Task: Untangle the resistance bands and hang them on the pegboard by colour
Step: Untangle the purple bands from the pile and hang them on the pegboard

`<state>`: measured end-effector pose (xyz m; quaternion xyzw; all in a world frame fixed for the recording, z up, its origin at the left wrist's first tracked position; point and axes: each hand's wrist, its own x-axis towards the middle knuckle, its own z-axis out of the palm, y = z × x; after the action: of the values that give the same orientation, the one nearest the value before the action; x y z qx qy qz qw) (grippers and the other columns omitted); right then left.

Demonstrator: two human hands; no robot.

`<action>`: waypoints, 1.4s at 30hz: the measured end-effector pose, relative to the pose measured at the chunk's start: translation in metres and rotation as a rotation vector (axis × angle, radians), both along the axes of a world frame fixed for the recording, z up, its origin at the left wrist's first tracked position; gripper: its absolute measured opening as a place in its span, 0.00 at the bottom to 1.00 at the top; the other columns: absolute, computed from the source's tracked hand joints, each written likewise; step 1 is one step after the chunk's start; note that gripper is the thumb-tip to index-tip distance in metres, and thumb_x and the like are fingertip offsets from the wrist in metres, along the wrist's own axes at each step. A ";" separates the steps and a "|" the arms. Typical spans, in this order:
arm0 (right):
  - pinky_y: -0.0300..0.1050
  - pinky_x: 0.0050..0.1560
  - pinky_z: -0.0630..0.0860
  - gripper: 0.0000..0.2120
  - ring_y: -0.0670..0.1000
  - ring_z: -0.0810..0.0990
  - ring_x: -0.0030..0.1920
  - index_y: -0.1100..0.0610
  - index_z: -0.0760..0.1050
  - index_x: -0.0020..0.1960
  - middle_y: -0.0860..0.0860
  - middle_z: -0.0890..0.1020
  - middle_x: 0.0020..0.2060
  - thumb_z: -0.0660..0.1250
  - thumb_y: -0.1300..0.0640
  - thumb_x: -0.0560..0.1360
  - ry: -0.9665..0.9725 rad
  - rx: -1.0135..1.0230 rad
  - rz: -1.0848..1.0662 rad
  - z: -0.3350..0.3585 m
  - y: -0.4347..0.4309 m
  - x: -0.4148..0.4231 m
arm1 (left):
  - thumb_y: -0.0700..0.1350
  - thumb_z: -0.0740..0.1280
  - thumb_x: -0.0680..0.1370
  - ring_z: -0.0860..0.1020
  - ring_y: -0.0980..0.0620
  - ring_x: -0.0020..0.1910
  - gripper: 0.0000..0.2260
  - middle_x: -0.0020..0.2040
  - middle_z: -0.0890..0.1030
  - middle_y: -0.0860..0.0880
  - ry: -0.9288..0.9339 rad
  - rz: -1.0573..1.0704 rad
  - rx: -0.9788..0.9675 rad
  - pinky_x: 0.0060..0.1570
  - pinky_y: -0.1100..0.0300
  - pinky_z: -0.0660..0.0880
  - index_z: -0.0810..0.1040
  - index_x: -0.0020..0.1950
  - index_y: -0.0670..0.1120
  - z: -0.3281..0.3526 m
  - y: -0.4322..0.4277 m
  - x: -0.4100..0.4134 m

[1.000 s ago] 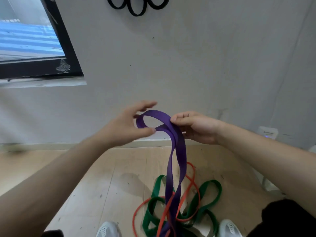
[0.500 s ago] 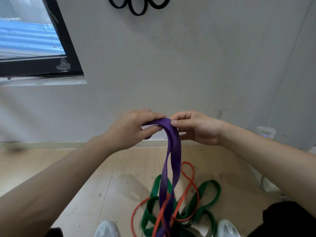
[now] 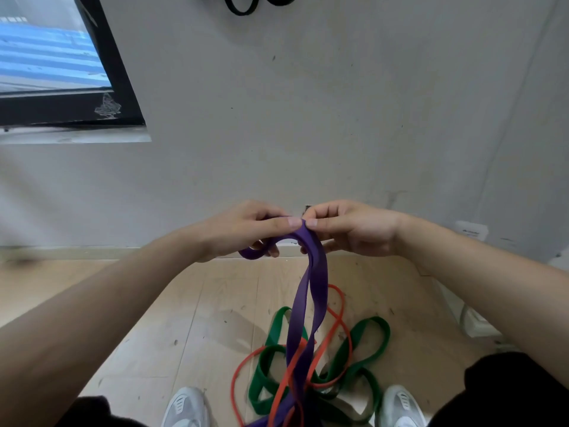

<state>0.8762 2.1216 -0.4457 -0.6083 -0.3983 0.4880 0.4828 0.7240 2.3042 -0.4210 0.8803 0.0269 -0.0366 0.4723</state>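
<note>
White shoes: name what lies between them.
Head view: the green band, orange band and the lower end of the purple band lie tangled between the left shoe and right shoe.

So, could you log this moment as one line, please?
phase: untangling | left hand: holds purple band | right hand: pinches purple band | green band, red band: tangled on floor

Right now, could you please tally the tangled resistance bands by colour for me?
Wide purple rubber band, pinched by left hand and right hand: 1
Thin orange-red rubber band: 1
Green rubber band loops: at least 1; the tangle hides more
Total: at least 3
</note>
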 end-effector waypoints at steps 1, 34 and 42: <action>0.48 0.55 0.77 0.07 0.53 0.79 0.51 0.58 0.77 0.54 0.55 0.81 0.49 0.65 0.56 0.81 -0.023 -0.012 -0.002 0.000 0.000 -0.001 | 0.61 0.66 0.78 0.82 0.51 0.39 0.18 0.42 0.83 0.48 0.010 0.029 0.012 0.42 0.57 0.78 0.83 0.51 0.47 0.000 -0.001 0.000; 0.59 0.56 0.81 0.21 0.62 0.77 0.68 0.58 0.70 0.72 0.60 0.75 0.70 0.66 0.61 0.80 0.130 -0.161 0.179 -0.007 0.011 -0.005 | 0.46 0.65 0.82 0.73 0.53 0.32 0.13 0.34 0.74 0.45 -0.216 0.362 -0.301 0.34 0.66 0.70 0.75 0.39 0.43 0.020 0.013 -0.006; 0.52 0.50 0.83 0.12 0.59 0.81 0.57 0.60 0.77 0.60 0.60 0.82 0.50 0.69 0.58 0.77 0.142 -0.088 0.058 0.004 0.008 -0.001 | 0.49 0.63 0.82 0.73 0.51 0.33 0.14 0.36 0.73 0.43 -0.167 0.388 -0.277 0.43 0.56 0.68 0.75 0.46 0.39 0.009 0.039 -0.014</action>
<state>0.8756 2.1294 -0.4413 -0.5810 -0.3586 0.5607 0.4684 0.7096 2.3428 -0.4120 0.7855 0.1511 0.1243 0.5871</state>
